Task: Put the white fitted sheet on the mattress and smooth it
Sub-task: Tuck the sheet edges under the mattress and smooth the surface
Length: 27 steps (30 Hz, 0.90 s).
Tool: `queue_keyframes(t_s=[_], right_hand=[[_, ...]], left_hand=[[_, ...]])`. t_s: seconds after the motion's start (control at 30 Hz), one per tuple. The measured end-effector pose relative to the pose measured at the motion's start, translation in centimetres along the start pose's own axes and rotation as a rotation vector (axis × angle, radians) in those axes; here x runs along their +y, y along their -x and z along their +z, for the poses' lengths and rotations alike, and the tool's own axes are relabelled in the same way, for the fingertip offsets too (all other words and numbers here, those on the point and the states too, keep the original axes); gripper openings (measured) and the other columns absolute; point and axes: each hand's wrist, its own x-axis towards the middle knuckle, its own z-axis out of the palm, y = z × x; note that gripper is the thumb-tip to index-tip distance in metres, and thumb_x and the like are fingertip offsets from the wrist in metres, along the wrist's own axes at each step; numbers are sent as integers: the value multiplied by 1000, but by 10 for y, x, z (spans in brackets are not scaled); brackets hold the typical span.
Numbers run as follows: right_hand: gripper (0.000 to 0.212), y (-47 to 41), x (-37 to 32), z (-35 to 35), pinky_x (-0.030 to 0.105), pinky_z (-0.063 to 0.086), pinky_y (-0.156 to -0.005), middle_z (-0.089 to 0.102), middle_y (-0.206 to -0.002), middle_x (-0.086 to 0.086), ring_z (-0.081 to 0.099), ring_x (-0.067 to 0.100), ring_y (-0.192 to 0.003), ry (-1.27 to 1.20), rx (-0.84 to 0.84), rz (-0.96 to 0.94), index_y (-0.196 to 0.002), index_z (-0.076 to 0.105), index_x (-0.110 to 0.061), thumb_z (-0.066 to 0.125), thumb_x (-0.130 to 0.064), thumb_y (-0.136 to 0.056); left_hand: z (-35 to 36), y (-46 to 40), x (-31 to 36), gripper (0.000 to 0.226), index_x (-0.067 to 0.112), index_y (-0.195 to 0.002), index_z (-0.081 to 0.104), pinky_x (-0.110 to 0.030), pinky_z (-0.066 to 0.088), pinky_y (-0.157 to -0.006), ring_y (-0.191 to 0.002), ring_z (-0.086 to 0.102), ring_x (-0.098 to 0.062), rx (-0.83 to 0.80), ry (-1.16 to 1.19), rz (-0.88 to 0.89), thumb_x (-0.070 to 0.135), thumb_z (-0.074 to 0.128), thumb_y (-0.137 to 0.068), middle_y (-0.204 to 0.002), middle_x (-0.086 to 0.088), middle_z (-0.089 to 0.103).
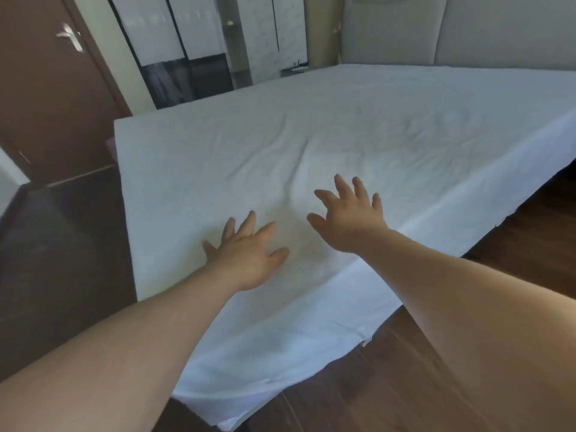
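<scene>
The white fitted sheet [358,129] covers the whole top of the mattress and hangs down its near side toward the floor. Soft wrinkles run across the middle, just beyond my fingers. My left hand [246,251] lies flat on the sheet near the near edge, fingers spread. Slightly farther in and to the right, my right hand [349,213] is stretched out over the sheet with its fingers spread; whether the palm touches the fabric is unclear. Neither hand holds anything.
A padded beige headboard [452,29] stands at the far right end of the bed. A brown door [46,88] is at the left, mirrored wardrobe panels [187,57] behind the bed. Dark wooden floor [389,385] surrounds the bed.
</scene>
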Motion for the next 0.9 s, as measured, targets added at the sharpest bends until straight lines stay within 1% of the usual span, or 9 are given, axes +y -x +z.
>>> queue_keyframes(t_s=[0.07, 0.13, 0.27, 0.33, 0.37, 0.43, 0.57, 0.67, 0.9], right_hand=[[68, 2, 12, 19, 69, 9, -117, 8, -169, -6, 4, 28, -156, 82, -159, 69, -154, 24, -43, 24, -74, -94], [75, 21, 26, 32, 69, 17, -110, 21, -161, -8, 14, 24, -151, 91, -162, 163, -148, 26, -42, 15, -82, -86], [95, 48, 44, 30, 70, 13, -113, 7, -168, -9, 7, 21, -156, 81, -237, 344, -161, 11, -30, 13, -86, -84], [109, 58, 41, 11, 61, 19, -117, 10, -169, -3, 22, 29, -153, 85, -365, 405, -164, 9, -23, 9, -93, -80], [109, 66, 38, -3, 55, 21, -120, 16, -169, 2, 27, 33, -151, 71, -428, 380, -164, 12, -20, 7, -92, -82], [82, 84, 34, -23, 46, 21, -122, 20, -169, 8, 26, 31, -152, 44, -504, 267, -162, 19, -15, 14, -69, -102], [83, 134, 41, -51, 57, 35, -113, 5, -171, -4, 29, 34, -148, -30, -162, 248, -160, 17, -25, 29, -72, -93], [77, 173, 43, -83, 57, 38, -111, -4, -171, -5, 35, 37, -144, -84, -29, 217, -161, 6, -35, 39, -65, -98], [71, 272, 61, -203, 59, 33, -116, -6, -171, -3, 29, 39, -148, -3, 124, 146, -160, 16, -40, 40, -67, -98]], left_hand=[[11, 7, -18, 78, 59, -155, 2, -73, 1, -116, -156, -17, -24, -88, -47, -76, 87, 27, -87, -168, 18, -19], [20, 17, -30, 82, 59, -155, -5, -74, 1, -115, -157, -15, -25, -112, -77, -99, 91, 19, -84, -168, 18, -19], [14, 38, -35, 86, 58, -155, -9, -74, 4, -116, -157, -13, -27, -185, -96, -88, 92, 22, -83, -168, 17, -17], [9, 51, -35, 93, 57, -154, -9, -69, 7, -119, -157, -10, -32, -238, -100, -71, 95, 28, -78, -169, 14, -15], [4, 61, -33, 96, 56, -156, -8, -64, 9, -122, -157, -6, -34, -245, -114, -51, 95, 30, -77, -171, 11, -12], [-4, 82, -29, 94, 48, -160, -2, -48, 12, -126, -157, 6, -31, -268, -164, 4, 89, 35, -84, -172, 2, -4], [-23, 129, -19, 86, 33, -161, 25, -35, 24, -122, -151, 31, -20, -308, -152, 56, 80, 41, -91, -168, 7, 23], [-39, 160, -6, 81, 28, -157, 36, -33, 41, -111, -127, 57, -16, -163, 9, 31, 75, 45, -92, -156, 5, 45], [-99, 251, 59, 70, 29, -153, 40, -38, 46, -107, -132, 52, -19, 131, 78, 161, 68, 48, -95, -150, 5, 51]])
